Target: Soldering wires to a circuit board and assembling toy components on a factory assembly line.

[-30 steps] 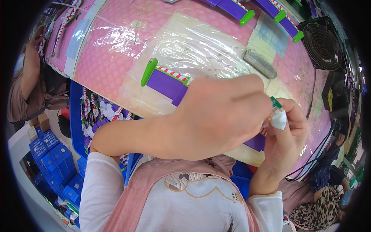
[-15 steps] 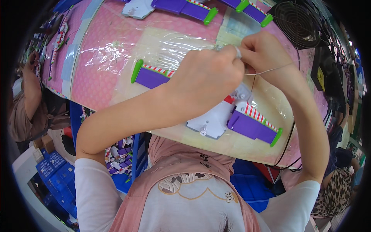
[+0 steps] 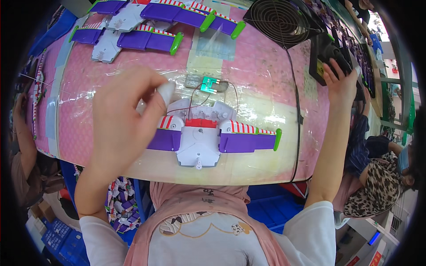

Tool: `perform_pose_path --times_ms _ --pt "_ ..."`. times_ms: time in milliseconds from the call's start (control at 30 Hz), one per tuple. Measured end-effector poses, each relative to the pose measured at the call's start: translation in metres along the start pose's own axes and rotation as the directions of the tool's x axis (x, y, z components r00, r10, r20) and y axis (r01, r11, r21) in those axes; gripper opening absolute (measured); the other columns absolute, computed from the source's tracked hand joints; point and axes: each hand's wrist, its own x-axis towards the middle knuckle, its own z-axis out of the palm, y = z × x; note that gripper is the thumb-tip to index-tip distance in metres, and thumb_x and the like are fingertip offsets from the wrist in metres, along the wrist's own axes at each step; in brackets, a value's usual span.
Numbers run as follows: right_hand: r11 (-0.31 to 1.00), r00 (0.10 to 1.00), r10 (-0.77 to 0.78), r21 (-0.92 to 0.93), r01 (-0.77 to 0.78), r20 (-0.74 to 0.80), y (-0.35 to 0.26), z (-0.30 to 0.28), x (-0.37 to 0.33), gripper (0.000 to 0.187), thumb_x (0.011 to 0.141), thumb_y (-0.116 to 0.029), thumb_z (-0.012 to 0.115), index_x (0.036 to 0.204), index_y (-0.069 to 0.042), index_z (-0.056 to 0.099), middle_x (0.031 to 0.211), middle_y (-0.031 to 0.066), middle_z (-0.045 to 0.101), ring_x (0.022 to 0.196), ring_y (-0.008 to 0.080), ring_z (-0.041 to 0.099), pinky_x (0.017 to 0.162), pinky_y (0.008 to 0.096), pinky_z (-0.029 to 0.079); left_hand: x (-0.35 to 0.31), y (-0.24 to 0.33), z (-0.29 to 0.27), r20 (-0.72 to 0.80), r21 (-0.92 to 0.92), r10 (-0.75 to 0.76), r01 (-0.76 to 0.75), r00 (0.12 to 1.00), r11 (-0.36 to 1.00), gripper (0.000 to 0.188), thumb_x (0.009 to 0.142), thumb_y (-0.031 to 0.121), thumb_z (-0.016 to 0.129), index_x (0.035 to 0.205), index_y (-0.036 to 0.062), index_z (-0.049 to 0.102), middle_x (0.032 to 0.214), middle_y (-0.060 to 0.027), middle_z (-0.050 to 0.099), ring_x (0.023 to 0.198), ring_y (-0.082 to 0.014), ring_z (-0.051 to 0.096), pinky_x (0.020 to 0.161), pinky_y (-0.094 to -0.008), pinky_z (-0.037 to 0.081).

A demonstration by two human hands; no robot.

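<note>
A worker's left hand [image 3: 122, 115], fingers loosely curled and holding nothing, hovers over a purple-and-white plastic toy wing assembly [image 3: 208, 137] lying mid-bench, while the right hand [image 3: 341, 82] grips a black tool [image 3: 326, 55]. Wiring appears underway; bringing the tool across seems next.

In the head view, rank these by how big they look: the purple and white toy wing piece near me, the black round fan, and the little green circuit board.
1. Toy wing piece, clearly the largest.
2. Black fan, though it lies farther away, near the picture's rim, so its true size is unsure.
3. Green circuit board, smallest by far.
</note>
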Motion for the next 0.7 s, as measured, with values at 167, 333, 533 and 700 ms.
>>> perform_pose_path --times_ms 167,333,533,700 --pt "0.971 0.961 -0.239 -0.063 0.233 -0.137 0.021 -0.004 -0.092 0.044 0.092 -0.036 0.041 0.122 -0.004 0.046 0.1 0.0118 0.059 0.067 0.015 0.052 0.058 0.0245 0.043 -0.031 -0.004 -0.015 -0.04 0.128 0.068 -0.063 0.997 0.99 0.007 0.066 -0.001 0.065 0.069 -0.0002 0.058 0.061 -0.0074 0.047 0.05 -0.0193 0.049 0.045 -0.0286 0.038" --pt "0.943 0.947 0.161 0.239 -0.23 0.279 0.039 0.048 -0.156 0.033 0.089 -0.026 0.05 0.103 0.004 0.055 0.065 0.0076 0.055 0.046 0.0092 0.042 0.04 0.0196 0.031 -0.034 -0.013 -0.002 -0.013 0.075 0.04 -0.039 0.999 0.996 0.006 0.068 -0.002 0.066 0.073 -0.0021 0.062 0.062 -0.0053 0.049 0.055 -0.0122 0.047 0.049 -0.0235 0.034" --pt "0.938 0.937 0.254 0.177 -0.299 0.24 0.054 0.056 -0.158 0.025 0.087 -0.023 0.05 0.086 0.0 0.056 0.053 0.0044 0.049 0.036 0.0082 0.034 0.035 0.0217 0.024 -0.032 -0.016 0.003 0.0 0.086 0.045 -0.045 0.999 0.995 0.008 0.068 -0.002 0.066 0.075 -0.0012 0.063 0.063 -0.0047 0.05 0.054 -0.01 0.048 0.047 -0.022 0.035" --pt "0.947 0.935 0.253 0.132 -0.291 0.25 0.055 0.055 -0.157 0.025 0.087 -0.023 0.05 0.085 0.001 0.056 0.052 0.0041 0.048 0.036 0.0083 0.033 0.035 0.0216 0.024 -0.032 -0.016 0.003 0.024 0.078 0.025 -0.027 0.999 0.997 0.008 0.068 -0.001 0.067 0.075 -0.0016 0.063 0.064 -0.0047 0.051 0.055 -0.0099 0.049 0.048 -0.0222 0.036"
